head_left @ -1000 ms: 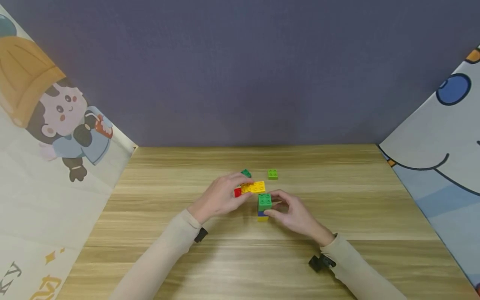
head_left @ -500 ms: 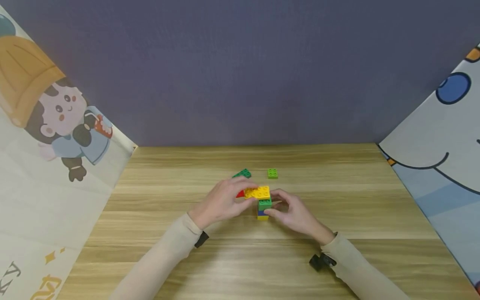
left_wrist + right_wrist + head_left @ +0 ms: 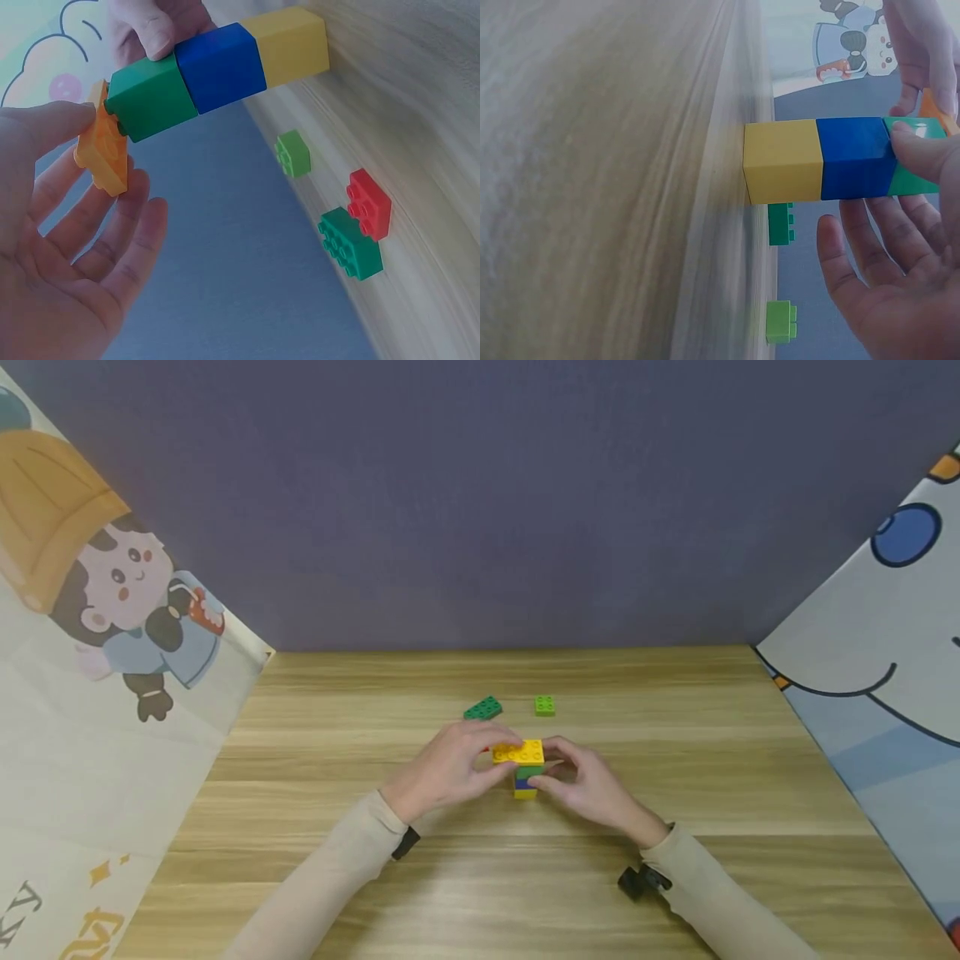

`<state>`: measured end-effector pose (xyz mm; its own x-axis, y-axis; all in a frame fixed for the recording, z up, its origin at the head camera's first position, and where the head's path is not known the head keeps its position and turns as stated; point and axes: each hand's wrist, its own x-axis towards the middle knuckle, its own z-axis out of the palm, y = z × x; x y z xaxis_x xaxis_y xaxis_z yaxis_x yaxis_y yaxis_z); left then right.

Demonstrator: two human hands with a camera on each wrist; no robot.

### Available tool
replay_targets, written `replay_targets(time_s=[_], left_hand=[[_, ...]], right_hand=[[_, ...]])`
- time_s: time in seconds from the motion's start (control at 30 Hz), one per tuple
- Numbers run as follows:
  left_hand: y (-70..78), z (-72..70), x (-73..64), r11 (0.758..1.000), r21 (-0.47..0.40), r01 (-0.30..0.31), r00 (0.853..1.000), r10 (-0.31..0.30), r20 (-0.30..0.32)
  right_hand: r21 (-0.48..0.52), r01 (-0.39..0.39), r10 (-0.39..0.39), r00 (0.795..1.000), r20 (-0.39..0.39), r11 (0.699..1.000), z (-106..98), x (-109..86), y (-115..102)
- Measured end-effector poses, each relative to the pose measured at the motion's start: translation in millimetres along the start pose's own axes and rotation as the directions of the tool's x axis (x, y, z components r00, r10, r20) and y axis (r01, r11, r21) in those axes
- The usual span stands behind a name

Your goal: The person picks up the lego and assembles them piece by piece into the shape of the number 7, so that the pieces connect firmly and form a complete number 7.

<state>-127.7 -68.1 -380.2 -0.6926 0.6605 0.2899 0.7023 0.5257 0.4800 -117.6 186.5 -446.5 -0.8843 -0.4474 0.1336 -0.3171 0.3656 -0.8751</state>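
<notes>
With the left hand (image 3: 450,768) pinching a flat yellow brick (image 3: 532,752) at the studded top of an upright tower (image 3: 221,69) on the desk (image 3: 675,735), the right hand (image 3: 592,788) gripped that tower near its top, presumably to steady it against pressure from above.

Head view high, facing forward-down; wrist views close, sideways, both showing stack (image 3: 223,69)

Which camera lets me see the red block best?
The left wrist view: the red block shows its studs there, with nothing covering it. In the head view, the left hand hides all but a sliver; the right wrist view doesn't show it.
</notes>
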Motion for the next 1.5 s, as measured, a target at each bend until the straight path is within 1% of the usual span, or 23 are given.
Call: replay_targets(time_s=[0.1,0.2,0.5,0.87,1.0,1.13,1.33,1.43,1.5], left_hand=[[-1.0,0.6,-0.1,1.0,-0.001,-0.018,1.0,0.018,-0.005],[-1.1,0.8,-0.6,1.0,-0.01,-0.021,1.0,0.021,-0.007],[0.1,-0.4,-1.2,1.0,-0.029,0.003,1.0,-0.003,0.0],[3.0,-4.0,0.3,0.999,-0.036,0.04,0.998,-0.038,0.053],[5.7,-5.3,1.8,0.999,-0.009,0.036,0.998,-0.035,0.061],[7.6,-4.5,3.6,1.0,0.004,0.018,0.998,-0.018,0.067],[5.9,-0.8,3.5,1.0,0.0,0.017,0.998,-0.017,0.06],[5.5,-0.8,3.1,1.0,-0.001,0.018,0.998,-0.018,0.055],[5.8,-1.1,3.0,1.0,-0.003,0.022,0.998,-0.022,0.057]], right_hand=[[-0.004,-0.004,0.004,1.0,-0.004,1.0,0.3,0.4,0.2],[-0.015,-0.015,0.015,1.0,-0.003,1.0,1.0,0.7,0.8],[-0.005,-0.017,0.017,1.0,0.001,1.0,2.6,2.3,0.5],[0.003,-0.009,0.009,1.0,0.003,1.0,2.1,3.0,1.0],[0.002,-0.004,0.004,1.0,0.014,1.0,1.0,3.4,2.0],[-0.013,0.027,-0.027,1.0,0.009,1.0,-2.2,2.1,-0.2],[-0.029,0.122,-0.124,0.99,-0.062,0.992,-6.6,1.7,-14.0],[-0.044,0.145,-0.149,0.985,-0.086,0.988,-6.9,3.6,-20.1],[-0.055,0.146,-0.151,0.984,-0.097,0.988,-7.2,4.4,-23.0]])
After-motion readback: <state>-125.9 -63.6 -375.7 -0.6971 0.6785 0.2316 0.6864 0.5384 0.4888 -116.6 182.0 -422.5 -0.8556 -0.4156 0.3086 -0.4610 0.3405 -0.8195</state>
